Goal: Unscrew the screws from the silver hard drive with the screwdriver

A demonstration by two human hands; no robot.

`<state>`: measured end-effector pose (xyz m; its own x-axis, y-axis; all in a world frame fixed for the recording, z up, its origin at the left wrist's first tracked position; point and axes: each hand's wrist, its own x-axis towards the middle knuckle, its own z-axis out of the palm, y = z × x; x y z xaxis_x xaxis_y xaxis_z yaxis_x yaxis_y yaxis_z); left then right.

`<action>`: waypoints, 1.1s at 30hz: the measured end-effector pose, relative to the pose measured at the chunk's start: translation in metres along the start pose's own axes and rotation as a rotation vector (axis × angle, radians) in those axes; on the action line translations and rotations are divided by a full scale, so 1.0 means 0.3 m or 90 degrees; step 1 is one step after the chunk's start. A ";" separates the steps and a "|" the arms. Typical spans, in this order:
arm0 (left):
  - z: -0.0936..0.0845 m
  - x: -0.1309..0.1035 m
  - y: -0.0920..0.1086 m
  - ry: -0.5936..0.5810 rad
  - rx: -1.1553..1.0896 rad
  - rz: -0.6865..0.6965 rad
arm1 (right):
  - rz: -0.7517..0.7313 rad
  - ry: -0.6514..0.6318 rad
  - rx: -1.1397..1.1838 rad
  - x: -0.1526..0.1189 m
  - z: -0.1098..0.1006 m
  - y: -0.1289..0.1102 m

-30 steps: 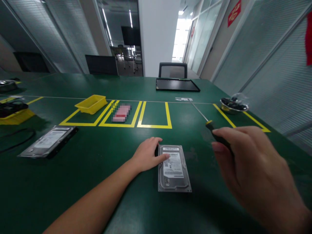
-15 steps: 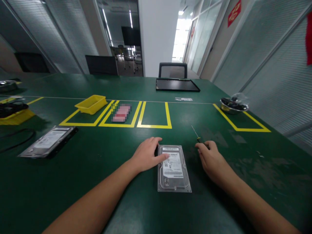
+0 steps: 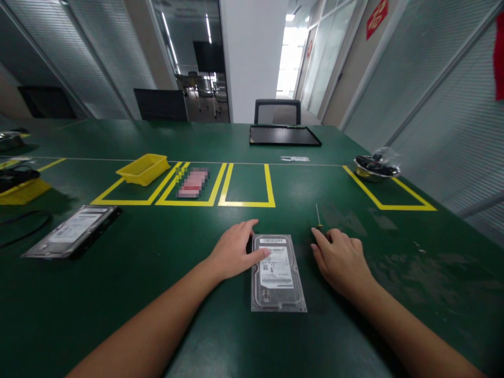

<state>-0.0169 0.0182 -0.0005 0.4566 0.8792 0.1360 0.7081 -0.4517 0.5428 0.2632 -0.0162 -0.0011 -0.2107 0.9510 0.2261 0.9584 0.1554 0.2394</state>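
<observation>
A silver hard drive (image 3: 279, 302) with a white label lies flat on the green table, directly in front of me. My left hand (image 3: 236, 252) holds it at its upper left corner, with the thumb across the label and the fingers along the left edge. To the right of the drive, my right hand (image 3: 340, 260) is curled low over the table around a small screwdriver (image 3: 317, 214). The thin shaft points away from me, with a bit of yellow at its base. The handle is mostly hidden by the fingers.
Another hard drive (image 3: 74, 228) lies at left, near a black cable (image 3: 29, 241). Behind are a yellow tray (image 3: 144, 170), a blurred pink item (image 3: 192, 184) and yellow tape outlines (image 3: 246, 204). A metal bowl (image 3: 376, 170) stands right; a black panel (image 3: 285, 136) lies at back.
My right hand has turned, and the screwdriver's shaft has swung from slanting left to nearly straight ahead. My left hand stays on the hard drive. The view has shifted slightly.
</observation>
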 end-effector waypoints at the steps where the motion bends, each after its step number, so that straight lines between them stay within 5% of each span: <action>1: 0.001 0.001 -0.001 0.001 -0.001 0.000 | -0.004 0.001 -0.008 -0.001 -0.002 -0.002; 19: 0.003 0.001 0.005 -0.001 -0.001 0.002 | 0.015 -0.050 0.056 -0.010 -0.030 0.020; 33: -0.008 0.008 0.017 -0.011 0.003 -0.004 | 0.050 -0.042 0.176 -0.119 -0.060 0.168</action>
<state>-0.0136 0.0184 0.0047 0.4620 0.8790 0.1179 0.7132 -0.4473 0.5397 0.3155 -0.0470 0.0199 -0.1300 0.9769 0.1698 0.9893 0.1393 -0.0440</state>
